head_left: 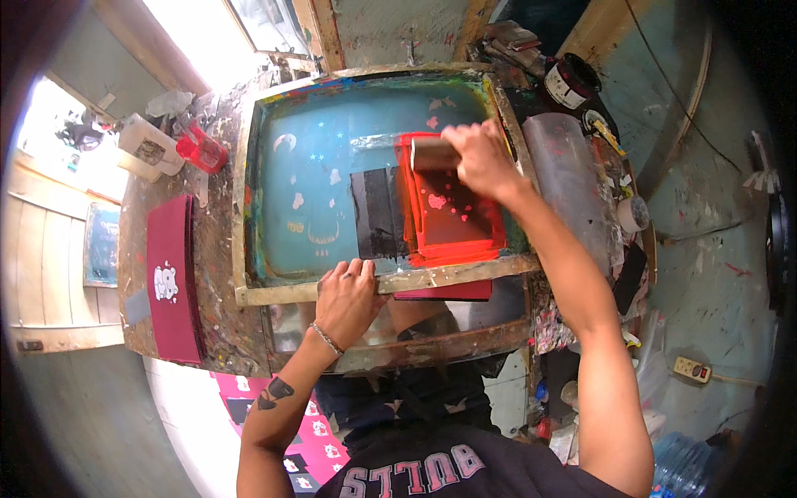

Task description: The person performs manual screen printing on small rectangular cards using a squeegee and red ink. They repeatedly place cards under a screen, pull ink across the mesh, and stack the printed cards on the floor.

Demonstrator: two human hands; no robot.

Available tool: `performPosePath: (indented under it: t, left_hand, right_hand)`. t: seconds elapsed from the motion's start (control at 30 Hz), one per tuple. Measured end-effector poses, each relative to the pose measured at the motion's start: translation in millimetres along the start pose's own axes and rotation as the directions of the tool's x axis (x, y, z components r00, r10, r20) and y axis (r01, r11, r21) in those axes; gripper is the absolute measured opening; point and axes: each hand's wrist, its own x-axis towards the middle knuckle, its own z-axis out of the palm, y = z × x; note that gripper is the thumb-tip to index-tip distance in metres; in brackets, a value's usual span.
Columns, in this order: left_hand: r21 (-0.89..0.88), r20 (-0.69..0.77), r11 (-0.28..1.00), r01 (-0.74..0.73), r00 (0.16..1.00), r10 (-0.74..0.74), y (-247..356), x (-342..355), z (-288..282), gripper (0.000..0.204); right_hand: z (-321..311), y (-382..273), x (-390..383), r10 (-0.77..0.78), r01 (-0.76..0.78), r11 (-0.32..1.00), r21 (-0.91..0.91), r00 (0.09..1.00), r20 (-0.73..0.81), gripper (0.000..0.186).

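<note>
A screen-printing frame [382,278] with a wooden border and blue-green mesh [286,199] lies on the worktable. My left hand [349,299] grips its near edge, fingers curled over the wood. My right hand [484,162], slightly blurred, is closed around a squeegee [432,154] at the far end of a patch of red ink [461,251] on the mesh's right side. Small pink shapes show inside the inked area. Dark tape strips [378,216] cover the mesh left of the ink. Beneath the frame's near edge, a magenta sheet [448,290] sticks out.
A stack of maroon pieces [172,282] with a white bear print lies on the left. Behind it stand a red cup [202,149] and a white container [149,145]. A dark ink tub [571,81] and a clear roll [566,170] sit on the right. Printed pink sheets [320,432] lie below.
</note>
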Motion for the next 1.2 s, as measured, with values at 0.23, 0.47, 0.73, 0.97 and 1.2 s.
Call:
performPosePath:
  t: [0.23, 0.47, 0.73, 0.97, 1.2]
  left_hand:
    - [0.001, -0.017, 1.000, -0.019, 1.000, 0.019, 2.1, -0.1, -1.4, 0.044]
    - [-0.026, 0.086, 0.996, 0.088, 0.993, -0.085, 10.3, 10.8, -56.5, 0.038]
    - [0.094, -0.877, 0.987, -0.128, 0.458, 0.143, 23.3, 54.9, -161.5, 0.053]
    - [-0.135, -0.176, 0.947, -0.292, 0.947, 0.268, 33.4, 6.2, 40.8, 0.060]
    - [-0.136, -0.122, 0.991, 0.014, 0.992, -0.031, -18.9, -130.8, 31.1, 0.053]
  right_hand:
    - [-22.3, -61.8, -111.2, -0.054, 0.058, 0.991, 0.117, 0.998, -0.040, 0.031]
    - [-47.0, -78.7, -131.8, -0.138, 0.120, 0.988, -0.100, 0.970, -0.200, 0.027]
    - [-188.8, -54.3, -14.5, 0.019, -0.085, 0.972, -0.217, 0.957, -0.290, 0.056]
    - [-228.9, -54.8, 40.9, 0.059, -0.032, 0.998, 0.063, 0.875, -0.481, 0.058]
    - [-228.5, -25.7, 56.7, -0.065, 0.051, 0.998, -0.042, 0.853, -0.518, 0.060]
